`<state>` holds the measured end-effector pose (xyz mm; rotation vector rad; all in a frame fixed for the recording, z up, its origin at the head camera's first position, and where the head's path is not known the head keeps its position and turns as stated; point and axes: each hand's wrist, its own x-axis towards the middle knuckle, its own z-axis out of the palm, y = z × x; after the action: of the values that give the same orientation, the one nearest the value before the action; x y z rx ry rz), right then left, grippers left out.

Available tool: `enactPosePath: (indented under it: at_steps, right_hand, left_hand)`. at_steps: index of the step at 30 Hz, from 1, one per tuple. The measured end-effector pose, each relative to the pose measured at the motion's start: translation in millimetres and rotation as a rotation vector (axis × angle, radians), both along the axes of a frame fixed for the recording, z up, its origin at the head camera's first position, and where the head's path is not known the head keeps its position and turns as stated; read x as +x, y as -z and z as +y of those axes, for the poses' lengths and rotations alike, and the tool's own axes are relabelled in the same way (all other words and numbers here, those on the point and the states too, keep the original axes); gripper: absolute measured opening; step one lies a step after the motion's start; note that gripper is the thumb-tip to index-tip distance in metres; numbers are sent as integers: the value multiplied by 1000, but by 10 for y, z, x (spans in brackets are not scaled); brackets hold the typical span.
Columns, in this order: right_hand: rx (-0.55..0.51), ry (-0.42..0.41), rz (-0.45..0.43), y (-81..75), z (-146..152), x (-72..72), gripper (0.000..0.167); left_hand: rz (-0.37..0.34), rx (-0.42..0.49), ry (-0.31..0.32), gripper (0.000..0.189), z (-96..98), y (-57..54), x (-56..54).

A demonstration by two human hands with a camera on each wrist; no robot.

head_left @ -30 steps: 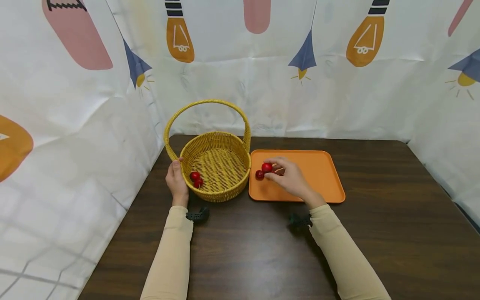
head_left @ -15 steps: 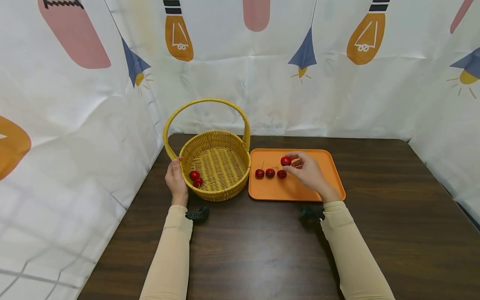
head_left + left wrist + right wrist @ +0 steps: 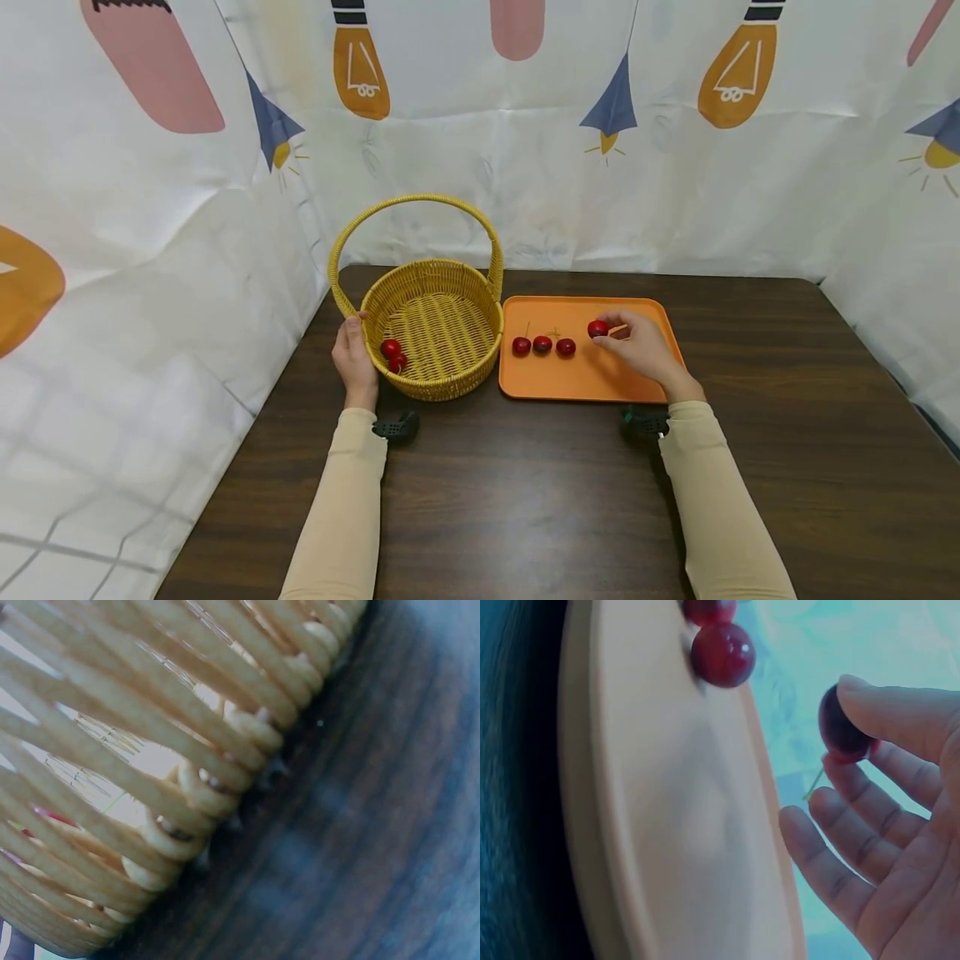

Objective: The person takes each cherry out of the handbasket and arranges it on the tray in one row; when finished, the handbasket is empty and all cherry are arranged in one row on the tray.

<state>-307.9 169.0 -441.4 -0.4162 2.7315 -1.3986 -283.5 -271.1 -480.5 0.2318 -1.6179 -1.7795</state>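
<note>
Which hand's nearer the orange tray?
Right. The right hand is above the orange tray, pinching a cherry. The left hand is at the yellow basket's left side, with the basket between it and the tray.

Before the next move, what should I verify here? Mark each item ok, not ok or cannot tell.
1. Right hand secures the held cherry: ok, pinched between thumb and fingers.
2. Held cherry resting on the tray: not ok, held above it.
3. Held cherry clear of the three cherries in a row: ok.
4. Left hand holding the basket: ok, by the handle base.
5. Exact count of cherries in the basket: cannot tell.
</note>
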Motion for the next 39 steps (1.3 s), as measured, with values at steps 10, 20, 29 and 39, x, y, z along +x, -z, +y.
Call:
enactPosePath:
  at_steps: [10, 20, 29, 39]
  right_hand:
    - [108, -6, -33, 145, 32, -58, 36]
    - [142, -18, -46, 171, -48, -47, 32]
    - [196, -8, -49, 194, -87, -42, 34]
    - [201, -9, -59, 189, -97, -42, 36]
  left_hand:
    - [-16, -3, 46, 50, 9, -95, 61]
    - [-18, -25, 40, 50, 115, -293, 209]
    - [-6, -22, 49, 49, 99, -269, 189]
    - [-9, -16, 50, 50, 100, -272, 194]
